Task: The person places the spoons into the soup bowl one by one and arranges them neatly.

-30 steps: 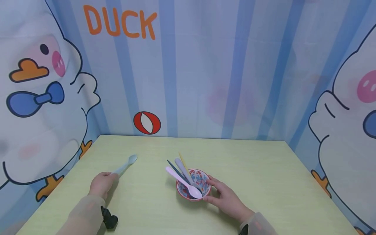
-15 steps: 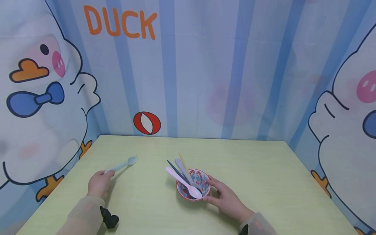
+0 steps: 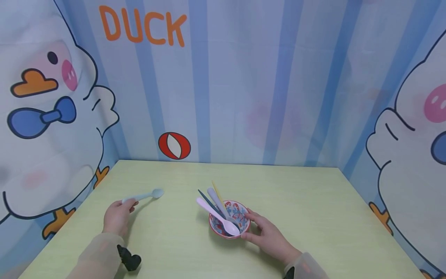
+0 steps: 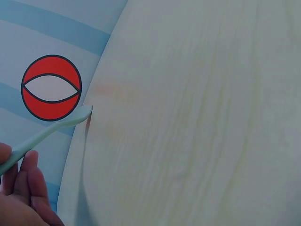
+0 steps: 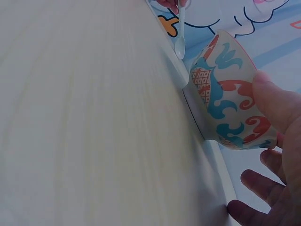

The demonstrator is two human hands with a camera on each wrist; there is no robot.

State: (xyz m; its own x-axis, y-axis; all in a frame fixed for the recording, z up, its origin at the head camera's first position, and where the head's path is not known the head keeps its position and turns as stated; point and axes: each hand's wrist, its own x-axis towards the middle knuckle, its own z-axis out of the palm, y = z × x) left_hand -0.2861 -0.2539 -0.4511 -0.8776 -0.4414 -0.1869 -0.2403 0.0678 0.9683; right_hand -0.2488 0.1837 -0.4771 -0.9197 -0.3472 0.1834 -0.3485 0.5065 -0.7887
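Observation:
My left hand [image 3: 117, 217] pinches the handle of a pale blue-green spoon [image 3: 157, 193], its bowl end pointing right over the table. The left wrist view shows the spoon's [image 4: 51, 129] handle between thumb and fingers. On the right, my right hand [image 3: 270, 234] holds a patterned bowl [image 3: 238, 210] at its side, thumb near the rim. Inside the bowl lean a pink spoon [image 3: 230, 228], a lavender utensil [image 3: 216, 199], a thin dark blue handle [image 3: 205, 196] and a yellow one [image 3: 216, 190]. In the right wrist view, the bowl [image 5: 225, 99] shows its red and blue outer pattern.
The light wooden table [image 3: 296, 193] runs back to a blue striped curtain [image 3: 240, 77] printed with ducks and a red ball. A dark heart-shaped piece [image 3: 129, 259] is on the left wrist. Pale sleeves cover both forearms.
The left hand has turned and shifted slightly left, swinging the spoon from a slant to nearly level across the view. My right hand and the bowl have stayed in place.

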